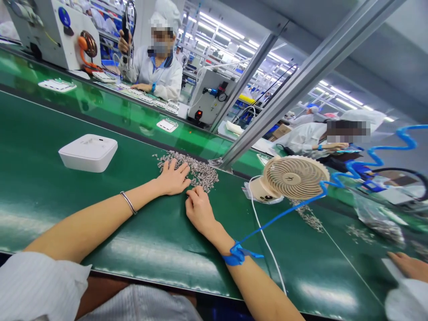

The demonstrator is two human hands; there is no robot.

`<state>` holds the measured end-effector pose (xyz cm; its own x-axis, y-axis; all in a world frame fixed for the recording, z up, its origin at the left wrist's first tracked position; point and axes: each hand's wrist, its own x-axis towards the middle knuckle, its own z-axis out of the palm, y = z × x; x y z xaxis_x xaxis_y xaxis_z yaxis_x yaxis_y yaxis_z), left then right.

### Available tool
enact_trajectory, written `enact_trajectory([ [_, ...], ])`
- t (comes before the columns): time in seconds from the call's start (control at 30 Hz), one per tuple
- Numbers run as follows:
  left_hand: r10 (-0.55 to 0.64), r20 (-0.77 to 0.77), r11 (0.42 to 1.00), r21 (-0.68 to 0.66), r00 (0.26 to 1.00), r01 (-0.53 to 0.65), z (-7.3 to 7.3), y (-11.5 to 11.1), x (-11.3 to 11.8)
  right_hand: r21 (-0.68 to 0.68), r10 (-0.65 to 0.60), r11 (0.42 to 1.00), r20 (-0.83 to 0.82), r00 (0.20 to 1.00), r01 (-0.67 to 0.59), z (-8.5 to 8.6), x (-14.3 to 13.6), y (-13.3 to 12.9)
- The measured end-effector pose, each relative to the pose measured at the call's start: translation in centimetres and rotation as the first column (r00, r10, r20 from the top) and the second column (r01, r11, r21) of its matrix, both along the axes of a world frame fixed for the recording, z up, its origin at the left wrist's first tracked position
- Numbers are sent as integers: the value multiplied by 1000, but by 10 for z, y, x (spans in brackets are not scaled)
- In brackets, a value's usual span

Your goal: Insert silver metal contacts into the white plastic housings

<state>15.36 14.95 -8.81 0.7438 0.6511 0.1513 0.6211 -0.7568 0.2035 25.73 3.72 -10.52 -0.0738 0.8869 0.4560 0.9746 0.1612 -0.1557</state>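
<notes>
A loose pile of small metallic parts [204, 173] lies on the green table mat [140, 236], too small to name by kind. My left hand [174, 178] rests with spread fingers over the pile's near left side, touching the parts. Close beside it, my right hand [199, 207] has its fingers curled at the pile's near edge; whatever they may hold is hidden. A blue wrist strap [236, 254] with a coiled blue cord circles my right wrist, and a silver bangle is on my left.
A white box-shaped housing [89, 154] sits left. On the right stand a beige fan [296, 178] with a white cable, more small parts [309, 216] and a plastic bag [379, 218]. A metal post rises behind the pile. Co-workers sit across the line; another person's hand [409, 265] shows at right.
</notes>
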Motion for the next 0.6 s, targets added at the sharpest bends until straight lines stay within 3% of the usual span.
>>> enact_trajectory([
  [0.17, 21, 29, 999, 32, 999, -22, 1, -7, -2, 3, 34, 999, -1, 999, -34, 1, 1, -1],
  [0.33, 213, 141, 975, 38, 967, -220, 5, -12, -4, 22, 39, 999, 3, 999, -40, 0, 3, -5],
  [0.5, 441, 279, 895, -63, 853, -442, 12, -14, -15, 97, 27, 995, -10, 1000, -26, 2, 1, -10],
  [0.6, 390, 339, 919, -93, 856, -382, 12, -25, -21, 180, 14, 984, -50, 999, -5, 7, -1, -12],
])
